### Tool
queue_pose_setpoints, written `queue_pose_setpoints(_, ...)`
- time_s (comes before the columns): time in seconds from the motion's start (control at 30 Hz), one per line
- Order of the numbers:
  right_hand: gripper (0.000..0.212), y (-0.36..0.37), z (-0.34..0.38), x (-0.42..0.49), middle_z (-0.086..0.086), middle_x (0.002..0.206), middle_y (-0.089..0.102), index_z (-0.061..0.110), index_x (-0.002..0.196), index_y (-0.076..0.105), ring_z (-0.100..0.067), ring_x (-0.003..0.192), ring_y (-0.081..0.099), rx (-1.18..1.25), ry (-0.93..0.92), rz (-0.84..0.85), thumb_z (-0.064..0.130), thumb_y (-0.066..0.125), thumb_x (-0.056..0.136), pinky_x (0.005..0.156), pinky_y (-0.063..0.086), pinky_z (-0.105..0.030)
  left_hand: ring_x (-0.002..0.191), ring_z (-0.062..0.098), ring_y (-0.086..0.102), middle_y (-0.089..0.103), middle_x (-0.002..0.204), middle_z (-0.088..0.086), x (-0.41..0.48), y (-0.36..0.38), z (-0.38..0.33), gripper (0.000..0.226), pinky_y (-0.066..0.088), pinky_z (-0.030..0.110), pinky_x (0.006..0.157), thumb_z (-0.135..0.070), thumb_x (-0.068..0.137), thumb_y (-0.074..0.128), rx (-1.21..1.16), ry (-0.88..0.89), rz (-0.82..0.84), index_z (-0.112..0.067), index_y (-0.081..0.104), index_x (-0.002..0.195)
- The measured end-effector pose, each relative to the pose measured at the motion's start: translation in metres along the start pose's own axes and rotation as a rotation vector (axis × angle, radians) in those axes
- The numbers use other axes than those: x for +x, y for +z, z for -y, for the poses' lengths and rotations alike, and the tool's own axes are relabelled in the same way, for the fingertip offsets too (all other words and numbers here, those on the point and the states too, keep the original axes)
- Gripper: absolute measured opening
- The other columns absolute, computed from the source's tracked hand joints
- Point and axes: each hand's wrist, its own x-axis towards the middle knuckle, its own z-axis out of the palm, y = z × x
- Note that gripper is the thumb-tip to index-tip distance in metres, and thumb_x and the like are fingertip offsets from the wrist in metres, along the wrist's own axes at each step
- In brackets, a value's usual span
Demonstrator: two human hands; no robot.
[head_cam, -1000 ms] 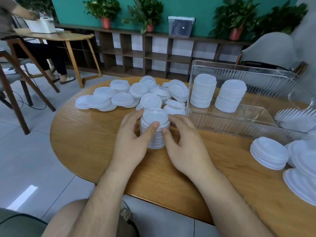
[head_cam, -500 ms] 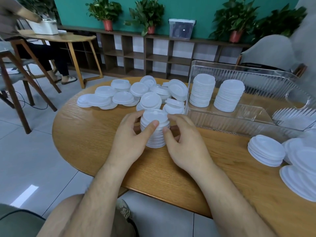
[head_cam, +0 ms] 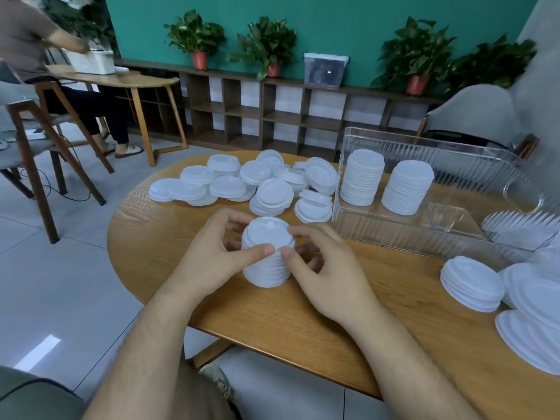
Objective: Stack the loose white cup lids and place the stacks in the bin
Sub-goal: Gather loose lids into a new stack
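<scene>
While the stack of lids [head_cam: 266, 272] stands on the table [head_cam: 272, 322] where it stood a moment ago, just in front of the loose lids [head_cam: 242, 180] and left of the bin [head_cam: 424, 234], the grip on it has changed. Both palms have drawn back from its sides. The left hand [head_cam: 212, 256] curls round it with the thumb on the front, and the right hand [head_cam: 327, 274] pinches its upper part, thumb in front and forefinger on the top rim. The two thumb tips now almost meet. Fingers hide the far side of the stack. Two finished stacks [head_cam: 362, 177] stand inside the bin, whose right end is blurred. More lids [head_cam: 471, 283] lie at the right, and the outermost are cut off by the edge.
</scene>
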Motion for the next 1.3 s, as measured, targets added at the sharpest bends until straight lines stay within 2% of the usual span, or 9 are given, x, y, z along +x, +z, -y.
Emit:
queue_pose_setpoints(0.2, 0.019, -0.006, -0.001, 0.035, 0.015, 0.11, 0.069, 0.03, 0.116, 0.069, 0.007, 0.102, 0.061, 0.212, 0.118, -0.133, 0.031, 0.055, 0.103, 0.082, 0.043, -0.006, 0.104, -0.011, 0.059, 0.067, 0.113, -0.018, 0.019, -0.013, 0.007, 0.026, 0.043, 0.003, 0.082, -0.038, 0.097, 0.06, -0.037, -0.032, -0.19, -0.027, 0.066, 0.12)
queue_pose_setpoints(0.33, 0.03, 0.005, -0.015, 0.073, 0.014, 0.123, 0.063, 0.024, 0.132, 0.063, 0.006, 0.109, 0.058, 0.051, 0.054, -0.133, 0.029, 0.054, 0.104, 0.082, 0.042, -0.003, 0.105, -0.011, 0.056, 0.063, 0.121, -0.017, 0.066, -0.008, 0.017, 0.028, 0.039, -0.001, 0.081, -0.029, 0.102, 0.057, 0.171, 0.025, -0.181, -0.021, 0.064, 0.128)
queue_pose_setpoints(0.43, 0.039, 0.018, -0.029, 0.098, 0.007, 0.131, 0.059, 0.016, 0.141, 0.056, -0.004, 0.113, 0.055, -0.099, 0.0, -0.119, 0.027, 0.054, 0.104, 0.095, 0.045, -0.014, 0.109, 0.001, 0.057, 0.064, 0.125, -0.006, 0.099, -0.003, 0.027, 0.031, 0.047, 0.015, 0.095, -0.025, 0.101, 0.059, 0.314, 0.069, -0.156, -0.017, 0.063, 0.131)
queue_pose_setpoints(0.57, 0.046, 0.038, -0.042, 0.11, 0.0, 0.145, 0.051, 0.014, 0.146, 0.049, -0.012, 0.135, 0.043, -0.216, -0.012, -0.112, 0.028, 0.055, 0.103, 0.111, 0.029, -0.019, 0.116, 0.013, 0.059, 0.064, 0.127, 0.0, 0.115, 0.011, 0.037, 0.037, 0.047, 0.027, 0.099, -0.025, 0.1, 0.062, 0.355, 0.025, -0.092, -0.015, 0.06, 0.135)
queue_pose_setpoints(0.7, 0.05, 0.042, -0.054, 0.113, -0.002, 0.144, 0.05, 0.013, 0.146, 0.048, -0.016, 0.138, 0.036, -0.293, -0.007, -0.09, 0.029, 0.06, 0.1, 0.111, 0.021, -0.018, 0.108, 0.017, 0.061, 0.062, 0.112, -0.001, 0.115, 0.018, 0.044, 0.031, 0.048, 0.031, 0.094, -0.022, 0.099, 0.063, 0.389, 0.032, -0.067, -0.006, 0.064, 0.126)
queue_pose_setpoints(0.9, 0.033, 0.047, -0.062, 0.116, -0.006, 0.125, 0.058, 0.01, 0.126, 0.061, -0.022, 0.126, 0.043, -0.333, 0.031, -0.042, 0.026, 0.06, 0.098, 0.103, 0.032, -0.024, 0.101, 0.022, 0.063, 0.068, 0.104, 0.001, 0.115, 0.021, 0.043, 0.02, 0.052, 0.042, 0.093, -0.017, 0.097, 0.064, 0.408, 0.051, 0.021, -0.014, 0.067, 0.116)
queue_pose_setpoints(1.07, 0.035, 0.041, -0.056, 0.112, -0.009, 0.136, 0.054, 0.004, 0.13, 0.061, -0.019, 0.132, 0.039, -0.242, 0.08, -0.043, 0.02, 0.061, 0.099, 0.099, 0.019, -0.011, 0.115, 0.011, 0.055, 0.058, 0.12, -0.009, 0.114, 0.021, 0.043, 0.037, 0.045, 0.028, 0.097, -0.023, 0.096, 0.067, 0.361, 0.026, -0.011, -0.016, 0.062, 0.132)
queue_pose_setpoints(1.23, 0.043, 0.031, -0.047, 0.106, 0.001, 0.137, 0.054, 0.011, 0.138, 0.059, -0.004, 0.126, 0.046, -0.094, 0.033, -0.089, 0.025, 0.064, 0.098, 0.101, 0.029, -0.004, 0.118, 0.006, 0.056, 0.058, 0.134, -0.009, 0.105, 0.011, 0.035, 0.047, 0.041, 0.013, 0.09, -0.031, 0.093, 0.071, 0.201, -0.031, -0.095, -0.023, 0.06, 0.137)
queue_pose_setpoints(1.3, 0.042, 0.029, -0.043, 0.103, 0.003, 0.133, 0.055, 0.013, 0.138, 0.06, -0.002, 0.123, 0.049, -0.037, 0.009, -0.105, 0.026, 0.065, 0.098, 0.107, 0.036, -0.012, 0.115, 0.001, 0.055, 0.058, 0.133, -0.013, 0.097, 0.006, 0.027, 0.045, 0.041, 0.013, 0.091, -0.03, 0.093, 0.071, 0.122, -0.025, -0.12, -0.027, 0.06, 0.137)
